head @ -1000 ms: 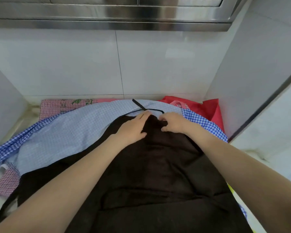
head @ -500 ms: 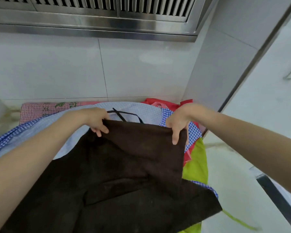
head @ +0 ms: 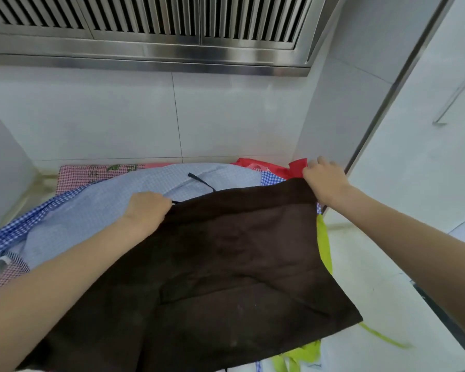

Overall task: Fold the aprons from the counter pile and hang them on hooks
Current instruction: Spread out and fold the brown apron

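The brown apron (head: 226,264) is matt cloth; the vent hood (head: 151,52) is brushed metal; the wall tiles (head: 226,116) are glossy and smooth.

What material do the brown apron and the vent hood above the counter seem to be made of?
The brown apron looks like a matte woven cloth, perhaps cotton: it drapes softly and creases where the left hand and right hand grip its top edge. The vent hood looks like brushed stainless steel: grey, with streaky reflections and slats.

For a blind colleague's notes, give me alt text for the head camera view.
Both hands, left and right, grip the top edge of a dark brown apron spread over a pile of checked, red and green aprons under a steel hood.
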A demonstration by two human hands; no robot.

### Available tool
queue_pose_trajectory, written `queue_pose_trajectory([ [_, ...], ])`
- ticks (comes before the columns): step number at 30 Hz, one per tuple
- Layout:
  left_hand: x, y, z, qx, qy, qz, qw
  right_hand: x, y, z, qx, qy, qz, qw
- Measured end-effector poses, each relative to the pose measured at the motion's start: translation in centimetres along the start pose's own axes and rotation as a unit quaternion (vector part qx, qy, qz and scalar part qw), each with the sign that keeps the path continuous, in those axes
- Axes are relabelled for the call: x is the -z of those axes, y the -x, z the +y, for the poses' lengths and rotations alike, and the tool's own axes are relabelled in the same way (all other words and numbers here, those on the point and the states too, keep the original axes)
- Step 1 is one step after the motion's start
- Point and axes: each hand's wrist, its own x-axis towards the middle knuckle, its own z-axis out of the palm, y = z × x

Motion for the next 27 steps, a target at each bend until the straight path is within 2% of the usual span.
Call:
queue_pose_trajectory([
  [3,-2.8,2.9,2.1,-0.114,-0.036,0.017,0.993,-3.7,1.6,-2.1,0.105,-0.003,-0.063,0.993],
  [5,-4.5,4.4,3.5,-0.171,-0.067,-0.018,0.983,-5.9,3.0,-3.4,0.131,0.024,-0.119,0.984],
  [8,-6.4,5.3,4.7,-0.192,-0.090,-0.084,0.974,-8.1,4.7,-5.0,0.132,0.058,-0.179,0.973],
  [12,-7.5,5.2,5.2,-0.186,-0.083,-0.079,0.976,-9.8,5.6,-6.2,0.105,0.070,-0.198,0.972],
  [16,-7.8,4.7,5.9,-0.174,-0.030,-0.003,0.984,-10.5,6.3,-7.0,0.004,-0.031,-0.193,0.981],
  [18,-8.0,4.9,6.6,-0.203,0.008,0.059,0.977,-10.4,6.5,-8.3,0.020,-0.110,-0.213,0.971],
  [20,-8.5,5.0,7.7,-0.240,0.029,0.093,0.966,-10.0,6.8,-10.0,0.060,-0.211,-0.257,0.941],
  [22,-8.1,5.2,8.8,-0.269,0.051,0.093,0.957,-9.9,7.2,-11.5,0.089,-0.236,-0.285,0.925],
  [25,-8.0,4.9,10.4,-0.260,0.050,0.047,0.963,-10.5,7.7,-12.9,0.121,-0.202,-0.271,0.933],
  [27,-7.7,4.7,10.8,-0.245,0.067,0.024,0.967,-10.6,7.5,-12.7,0.137,-0.260,-0.290,0.911],
])
